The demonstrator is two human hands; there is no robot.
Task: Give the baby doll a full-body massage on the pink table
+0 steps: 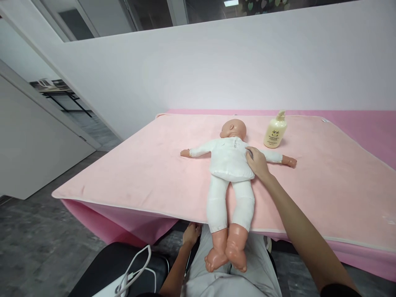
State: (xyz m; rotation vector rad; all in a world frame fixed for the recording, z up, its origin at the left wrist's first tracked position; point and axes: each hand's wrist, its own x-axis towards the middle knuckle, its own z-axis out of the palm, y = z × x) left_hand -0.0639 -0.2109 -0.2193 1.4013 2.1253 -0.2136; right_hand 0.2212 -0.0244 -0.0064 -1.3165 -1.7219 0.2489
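Doll (231,161): one, white cloth body, two arms spread, two legs; it lies just left of the right hand and farther out than the left, its feet past the near edge.
Right hand (258,163): partly curled against the doll's side by the armpit (a small grey bit shows at the fingers, too small to name).
Left hand (191,233): low by the near edge, fingers bent — whether it has hold of anything, I cannot tell.
Bottle (274,133): one, pale yellow with a pump, upright, beyond the right hand.
Surface: light pink blanket (139,169) under the right hand, over a darker pink cloth (371,128).
Seat (123,258): one, black, left of the left hand, a white cable (145,264) on it.
Room: white wall (216,70) beyond both hands — grey floor (27,239) far left.
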